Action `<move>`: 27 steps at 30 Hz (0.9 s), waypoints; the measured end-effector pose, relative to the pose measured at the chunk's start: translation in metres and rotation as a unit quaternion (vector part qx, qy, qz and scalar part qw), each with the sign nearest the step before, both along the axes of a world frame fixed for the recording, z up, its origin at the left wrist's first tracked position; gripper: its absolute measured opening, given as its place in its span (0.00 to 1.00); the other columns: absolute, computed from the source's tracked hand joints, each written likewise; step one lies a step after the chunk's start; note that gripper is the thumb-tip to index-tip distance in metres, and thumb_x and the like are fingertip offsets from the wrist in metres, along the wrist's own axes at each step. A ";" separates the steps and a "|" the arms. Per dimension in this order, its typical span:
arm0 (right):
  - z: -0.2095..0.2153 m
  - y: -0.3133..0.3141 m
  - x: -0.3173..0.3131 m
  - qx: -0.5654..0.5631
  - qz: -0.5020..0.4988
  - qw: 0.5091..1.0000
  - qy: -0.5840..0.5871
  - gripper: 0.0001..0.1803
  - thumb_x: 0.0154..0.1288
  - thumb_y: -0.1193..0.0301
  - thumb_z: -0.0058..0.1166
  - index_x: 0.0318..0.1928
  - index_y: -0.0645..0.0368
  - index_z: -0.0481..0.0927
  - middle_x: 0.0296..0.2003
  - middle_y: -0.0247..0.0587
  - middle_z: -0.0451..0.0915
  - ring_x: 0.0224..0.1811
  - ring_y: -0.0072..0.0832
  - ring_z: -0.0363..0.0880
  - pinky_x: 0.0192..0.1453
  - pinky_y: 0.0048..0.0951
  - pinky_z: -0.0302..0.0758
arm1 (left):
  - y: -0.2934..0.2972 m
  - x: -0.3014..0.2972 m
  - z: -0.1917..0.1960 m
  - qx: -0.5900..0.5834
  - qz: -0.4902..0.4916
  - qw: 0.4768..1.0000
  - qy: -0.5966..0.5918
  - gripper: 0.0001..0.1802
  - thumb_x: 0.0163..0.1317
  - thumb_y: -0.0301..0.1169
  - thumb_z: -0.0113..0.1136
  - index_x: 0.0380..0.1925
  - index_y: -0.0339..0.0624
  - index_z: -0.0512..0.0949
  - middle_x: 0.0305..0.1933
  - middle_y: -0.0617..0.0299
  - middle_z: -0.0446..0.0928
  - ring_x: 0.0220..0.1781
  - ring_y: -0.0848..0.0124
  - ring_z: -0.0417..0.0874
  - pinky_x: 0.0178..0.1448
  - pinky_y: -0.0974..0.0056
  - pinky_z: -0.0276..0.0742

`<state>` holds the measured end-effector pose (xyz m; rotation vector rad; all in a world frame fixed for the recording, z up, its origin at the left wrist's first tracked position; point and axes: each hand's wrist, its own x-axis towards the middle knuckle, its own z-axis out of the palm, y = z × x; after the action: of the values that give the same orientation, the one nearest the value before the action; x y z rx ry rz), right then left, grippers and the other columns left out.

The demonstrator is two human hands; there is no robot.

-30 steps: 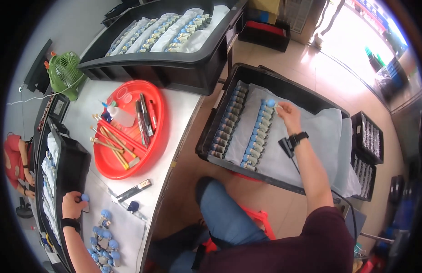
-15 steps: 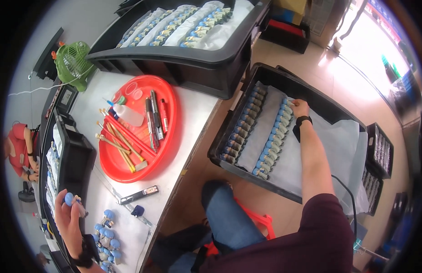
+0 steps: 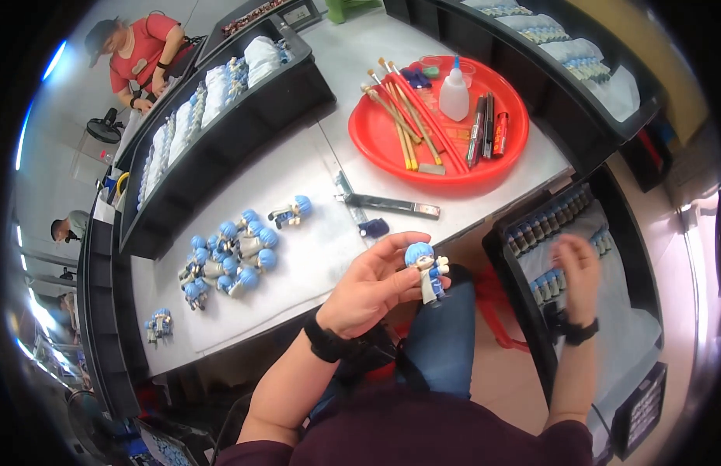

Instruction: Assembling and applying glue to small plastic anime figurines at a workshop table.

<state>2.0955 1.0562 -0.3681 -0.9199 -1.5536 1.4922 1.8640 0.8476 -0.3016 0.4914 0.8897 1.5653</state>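
Observation:
In front of my body my left hand [image 3: 368, 283] pinches a small figurine [image 3: 433, 283] with light blue hair and a white and blue outfit between thumb and fingers. My right hand [image 3: 576, 272], smeared by motion, hovers over the black crate [image 3: 506, 293] at the right; its fingers cannot be made out clearly. Rows of similar figurines [image 3: 551, 221] lie in that crate on white sheeting [image 3: 613, 373]. On the white table, a pile of blue-haired figurines [image 3: 256, 252] lies left of my left hand. One figurine [image 3: 290, 210] rests apart from it, and a small group [image 3: 158, 325] sits near the left end.
A red tray [image 3: 368, 132] holds paintbrushes [image 3: 411, 116], markers [image 3: 489, 128] and a white squeeze bottle [image 3: 454, 97]. Nearby lie a long black tool [image 3: 395, 206] and a dark blue lump [image 3: 374, 227]. Black crates [image 3: 244, 140] border the table; another person [image 3: 147, 58] works beyond.
My view has swung left. My left hand has brought its figurine from the table's left side to before my body. My right hand has come off the figurine row and drawn back.

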 end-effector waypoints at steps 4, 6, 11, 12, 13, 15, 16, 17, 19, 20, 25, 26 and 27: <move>0.012 -0.088 -0.042 -0.180 0.209 0.959 0.073 0.09 0.60 0.76 0.47 0.41 0.66 0.72 0.31 0.44 0.77 0.32 0.25 0.77 0.34 0.22 0.75 | -0.008 0.008 -0.014 0.007 -0.002 0.999 -0.041 0.22 0.60 0.24 0.48 0.55 0.39 0.60 0.48 0.56 0.70 0.50 0.64 0.73 0.53 0.62 0.70; 0.010 -0.112 -0.053 -0.266 0.257 0.921 0.122 0.11 0.62 0.74 0.44 0.44 0.66 0.70 0.36 0.46 0.76 0.35 0.31 0.78 0.35 0.25 0.76 | -0.011 0.011 -0.021 0.018 -0.001 0.999 -0.047 0.22 0.60 0.24 0.48 0.56 0.39 0.60 0.48 0.57 0.70 0.49 0.68 0.73 0.52 0.64 0.69; 0.018 -0.139 -0.072 -0.389 0.296 0.848 0.203 0.15 0.67 0.67 0.34 0.45 0.66 0.66 0.38 0.50 0.74 0.36 0.35 0.78 0.36 0.28 0.77 | -0.020 0.015 -0.026 0.023 -0.014 0.999 -0.042 0.22 0.60 0.24 0.47 0.55 0.38 0.61 0.49 0.57 0.70 0.46 0.73 0.73 0.49 0.69 0.70; 0.017 -0.140 -0.072 -0.389 0.296 0.849 0.200 0.15 0.67 0.67 0.34 0.45 0.66 0.66 0.38 0.50 0.74 0.36 0.35 0.78 0.36 0.28 0.77 | -0.022 0.015 -0.028 0.025 -0.013 0.999 -0.044 0.22 0.60 0.24 0.47 0.55 0.38 0.61 0.49 0.57 0.70 0.46 0.73 0.73 0.49 0.69 0.70; 0.017 -0.141 -0.072 -0.400 0.292 0.844 0.206 0.15 0.67 0.66 0.32 0.45 0.65 0.66 0.38 0.50 0.74 0.36 0.35 0.78 0.36 0.28 0.77 | -0.022 0.015 -0.031 0.029 -0.019 0.998 -0.043 0.22 0.60 0.24 0.47 0.56 0.38 0.61 0.49 0.57 0.70 0.46 0.74 0.73 0.48 0.70 0.70; 0.015 -0.142 -0.070 -0.411 0.288 0.840 0.208 0.16 0.67 0.66 0.31 0.45 0.65 0.66 0.38 0.51 0.74 0.36 0.35 0.78 0.36 0.28 0.77 | -0.023 0.015 -0.033 0.036 -0.024 0.998 -0.045 0.22 0.60 0.24 0.47 0.56 0.38 0.62 0.48 0.57 0.71 0.45 0.75 0.73 0.47 0.72 0.70; 0.013 -0.142 -0.069 -0.423 0.285 0.834 0.210 0.16 0.67 0.66 0.31 0.45 0.65 0.66 0.39 0.51 0.74 0.36 0.35 0.78 0.36 0.28 0.77 | -0.023 0.016 -0.034 0.025 -0.029 0.998 -0.040 0.22 0.61 0.25 0.47 0.56 0.38 0.62 0.48 0.58 0.71 0.44 0.75 0.73 0.47 0.72 0.70; 0.012 -0.143 -0.069 -0.436 0.282 0.828 0.212 0.16 0.67 0.66 0.32 0.45 0.65 0.66 0.39 0.52 0.74 0.36 0.36 0.78 0.36 0.28 0.77 | -0.023 0.017 -0.035 0.014 -0.033 0.999 -0.036 0.22 0.61 0.25 0.47 0.56 0.38 0.62 0.47 0.59 0.71 0.43 0.75 0.73 0.47 0.72 0.70; 0.010 -0.144 -0.067 -0.449 0.280 0.820 0.219 0.15 0.67 0.66 0.32 0.46 0.65 0.66 0.39 0.52 0.74 0.36 0.36 0.78 0.36 0.28 0.78 | -0.023 0.018 -0.039 0.017 -0.035 0.999 -0.038 0.22 0.61 0.25 0.47 0.56 0.38 0.61 0.46 0.60 0.72 0.43 0.76 0.73 0.47 0.72 0.70; 0.009 -0.145 -0.066 -0.463 0.279 0.809 0.230 0.15 0.67 0.66 0.32 0.46 0.65 0.66 0.39 0.52 0.75 0.36 0.36 0.78 0.36 0.28 0.78 | -0.023 0.018 -0.040 0.018 -0.037 0.998 -0.037 0.22 0.61 0.25 0.47 0.56 0.38 0.61 0.45 0.60 0.72 0.42 0.77 0.73 0.46 0.73 0.70; 0.001 -0.148 -0.063 -0.484 0.268 0.797 0.243 0.15 0.66 0.67 0.33 0.46 0.65 0.66 0.38 0.53 0.75 0.35 0.37 0.78 0.36 0.28 0.78 | -0.023 0.022 -0.045 0.019 -0.036 0.999 -0.030 0.21 0.61 0.25 0.47 0.56 0.38 0.62 0.44 0.62 0.72 0.41 0.77 0.73 0.46 0.73 0.70; 0.000 -0.148 -0.062 -0.490 0.264 0.793 0.248 0.15 0.66 0.67 0.34 0.47 0.65 0.66 0.38 0.53 0.75 0.35 0.37 0.78 0.36 0.28 0.78 | -0.024 0.023 -0.046 0.017 -0.036 0.999 -0.028 0.21 0.61 0.25 0.47 0.56 0.38 0.62 0.44 0.62 0.72 0.41 0.77 0.73 0.46 0.73 0.70; 0.001 -0.148 -0.061 -0.490 0.264 0.794 0.245 0.15 0.66 0.67 0.34 0.47 0.65 0.66 0.38 0.53 0.75 0.35 0.37 0.78 0.36 0.28 0.78 | -0.024 0.023 -0.047 0.019 -0.034 0.999 -0.031 0.21 0.61 0.25 0.47 0.56 0.38 0.62 0.44 0.62 0.72 0.41 0.77 0.73 0.46 0.73 0.70</move>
<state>2.0350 0.9080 -0.3674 -0.5032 -0.5752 2.7859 1.8874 0.8237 -0.3486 0.4930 0.7907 1.5297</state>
